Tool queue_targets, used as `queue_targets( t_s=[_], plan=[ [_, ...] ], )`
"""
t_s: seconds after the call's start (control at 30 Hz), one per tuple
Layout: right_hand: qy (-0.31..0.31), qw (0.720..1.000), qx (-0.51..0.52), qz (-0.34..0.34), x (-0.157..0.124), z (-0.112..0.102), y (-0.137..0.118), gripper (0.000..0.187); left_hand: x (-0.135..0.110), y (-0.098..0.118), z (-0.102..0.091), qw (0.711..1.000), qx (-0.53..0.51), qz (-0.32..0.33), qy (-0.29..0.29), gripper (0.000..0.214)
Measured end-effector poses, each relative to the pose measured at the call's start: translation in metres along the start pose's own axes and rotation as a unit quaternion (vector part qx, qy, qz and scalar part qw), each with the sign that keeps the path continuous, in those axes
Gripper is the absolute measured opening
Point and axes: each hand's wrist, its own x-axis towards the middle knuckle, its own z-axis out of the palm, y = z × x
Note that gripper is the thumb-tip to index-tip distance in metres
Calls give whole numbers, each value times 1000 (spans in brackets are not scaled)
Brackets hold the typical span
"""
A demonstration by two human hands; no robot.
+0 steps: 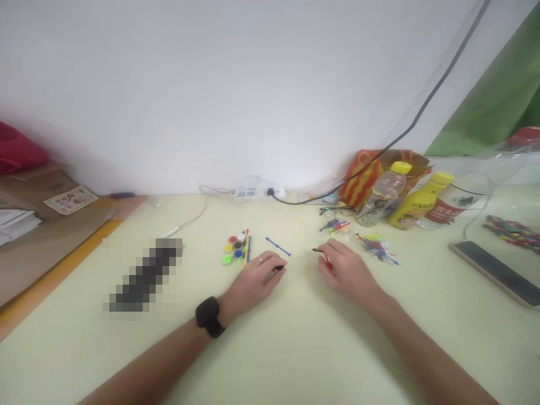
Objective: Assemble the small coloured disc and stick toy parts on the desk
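Observation:
My left hand (pixel 255 281), with a ring and a black wristwatch (pixel 208 316), is closed, pinching a small black piece (pixel 279 268) mostly hidden by the fingers. My right hand (pixel 348 270) is closed around a thin black arrow-tipped stick (pixel 317 251); a bit of red (pixel 328 265) shows beneath its fingers. Beyond my left hand lie several small round discs (pixel 238 245) in red, white, yellow, black, blue and green. Beside them are thin coloured sticks (pixel 248 247). A blue arrow-tipped stick (pixel 278 246) lies on the table between the hands.
Clear packets of coloured pieces (pixel 377 246) lie past my right hand. Behind stand a clear bottle (pixel 382 194) and a yellow bottle (pixel 422 201), near a power strip (pixel 257 194). A phone (pixel 498 273) is at right, a pixelated dark object (pixel 145 275) at left.

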Motion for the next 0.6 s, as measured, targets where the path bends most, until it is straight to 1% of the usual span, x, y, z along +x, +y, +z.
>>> queue_targets(
  t_s=[0.1,0.17,0.23,0.3,0.37,0.4,0.43,0.47,0.53,0.6],
  plan=[
    [-5,989,143,-48,-1,-1,-12,34,0,4,1,1000,-16,-8,-6,15],
    [-13,977,209,-47,-2,0,-21,37,0,7,3,998,-45,-53,-2,13],
    [-22,961,277,-6,-4,5,-30,36,0,11,6,988,-98,-119,4,15],
    [-41,926,371,55,-7,14,-37,34,1,13,9,973,-156,-171,11,21],
    [-59,883,456,100,-12,25,-39,30,1,13,12,961,-198,-193,17,25],
    [-66,870,477,106,-15,30,-39,29,1,12,13,957,-210,-197,23,26],
    [-66,869,479,102,-17,35,-39,29,1,12,14,955,-219,-198,28,27],
    [-61,877,468,93,-18,39,-37,30,1,12,14,954,-225,-198,31,27],
    [-36,899,430,70,-18,43,-33,32,-1,12,14,953,-233,-193,26,27],
    [-15,914,401,59,-16,45,-29,33,-2,12,13,953,-235,-189,15,27]
  ],
)
